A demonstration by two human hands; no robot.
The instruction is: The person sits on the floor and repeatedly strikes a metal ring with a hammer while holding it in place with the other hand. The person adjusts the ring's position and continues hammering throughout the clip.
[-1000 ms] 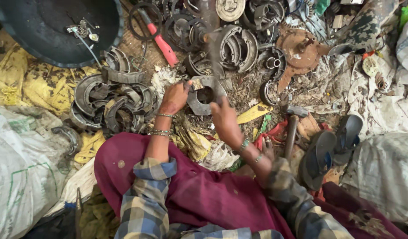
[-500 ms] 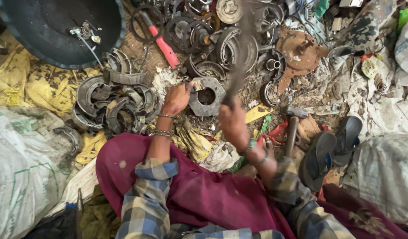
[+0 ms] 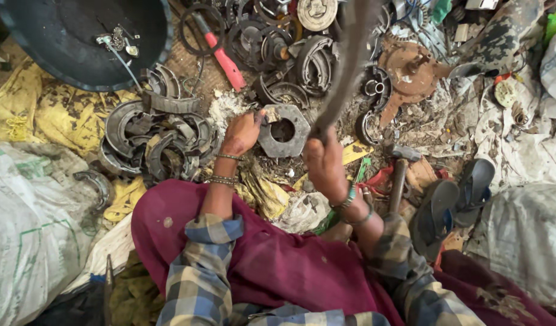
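Observation:
My left hand [image 3: 240, 134] rests on the left edge of a grey hexagonal metal ring [image 3: 285, 130] lying on the dirty ground, steadying it. My right hand [image 3: 325, 163] is closed around the lower end of a long dark metal bar [image 3: 344, 66], which rises blurred above the ring toward the top of the view. Both wrists carry bangles, and checked sleeves cover my forearms. A maroon cloth [image 3: 254, 259] lies over my lap below the hands.
A heap of curved grey brake shoes [image 3: 154, 139] lies left of the ring. A black round pan [image 3: 79, 39] sits top left, a red-handled tool [image 3: 223, 57] above, a rusty disc [image 3: 410, 69] right, a hammer [image 3: 398, 172] and sandals [image 3: 453, 202] lower right. White sacks flank both sides.
My right hand has lifted the bar from near the ring up to a raised position. The left hand has stayed on the hexagonal ring.

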